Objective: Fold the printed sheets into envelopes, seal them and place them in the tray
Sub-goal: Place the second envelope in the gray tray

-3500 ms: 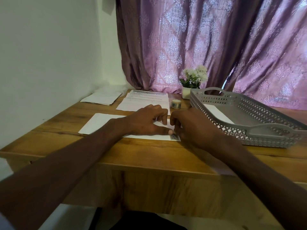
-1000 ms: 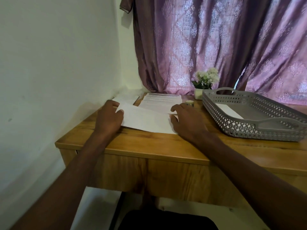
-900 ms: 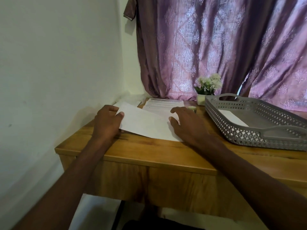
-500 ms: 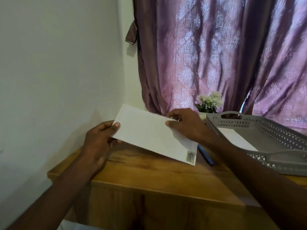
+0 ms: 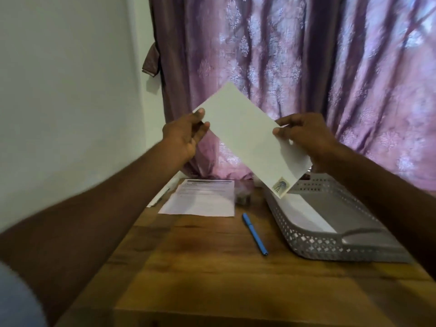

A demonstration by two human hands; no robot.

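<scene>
A white envelope [image 5: 247, 135] with a stamp at its lower right corner is held up in the air, tilted down to the right, above the desk. My left hand [image 5: 185, 132] pinches its upper left end. My right hand [image 5: 304, 135] pinches its right part between thumb and fingers. The grey perforated tray [image 5: 313, 241] stands on the desk at the right, below the envelope's stamped corner, with a white envelope [image 5: 306, 213] lying inside. A printed sheet [image 5: 203, 199] lies flat at the back of the desk.
A blue pen [image 5: 254, 233] lies on the wooden desk [image 5: 212, 274] between the sheet and the tray. More paper [image 5: 160, 197] sits at the back left by the white wall. A purple curtain [image 5: 306, 67] hangs behind.
Both hands have lifted the envelope off the desk and raised it higher, toward the tray side. The blue pen that lay under it is now uncovered.
</scene>
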